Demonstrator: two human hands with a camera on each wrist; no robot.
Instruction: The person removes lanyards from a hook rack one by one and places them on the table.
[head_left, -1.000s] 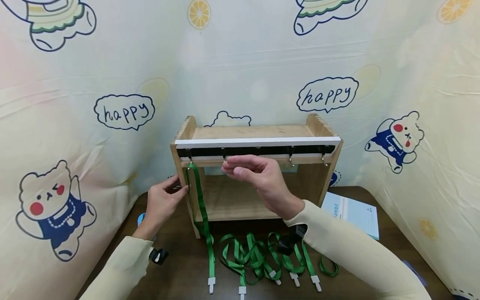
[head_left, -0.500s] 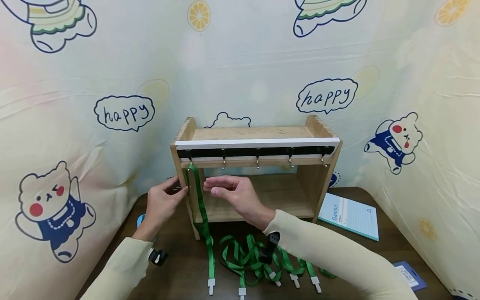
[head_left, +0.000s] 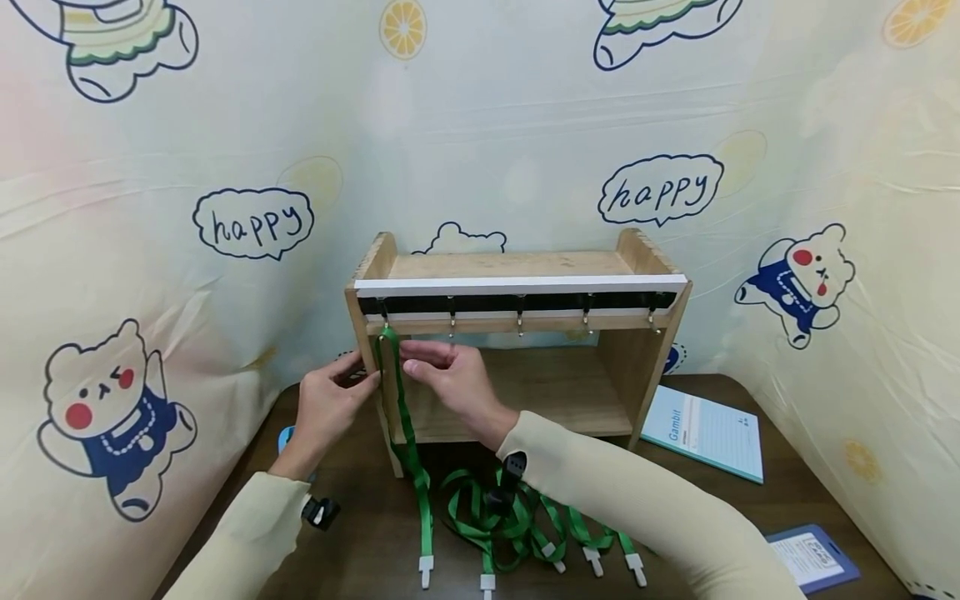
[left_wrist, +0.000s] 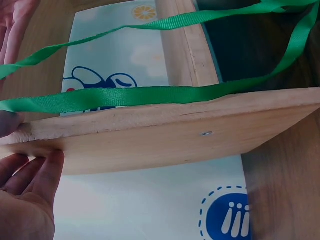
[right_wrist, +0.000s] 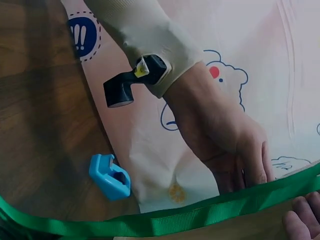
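A green lanyard (head_left: 402, 400) hangs from the leftmost hook of a wooden shelf (head_left: 517, 387), its white clip (head_left: 426, 571) low over the table. My left hand (head_left: 330, 400) holds the shelf's left side panel (left_wrist: 125, 140), thumb at the front edge and fingers against the outer face. Just right of the hanging lanyard is my right hand (head_left: 457, 379), its fingers extended toward the strap and nothing in its grasp. Both strands of the lanyard cross the left wrist view, passing close to the left thumb. More green lanyards (head_left: 517, 517) lie tangled on the table below.
Several metal hooks (head_left: 520, 321) line the shelf's front rail. A notebook (head_left: 705, 433) lies to the right, with a blue card holder (head_left: 813, 557) nearer. A blue tape dispenser-like object (right_wrist: 110, 177) sits left of the shelf. Patterned cloth (head_left: 480, 125) surrounds the table.
My right hand has moved left, from under the second hook to beside the hanging lanyard, uncovering the hooks and then the card holder. The left hand stays on the side panel.
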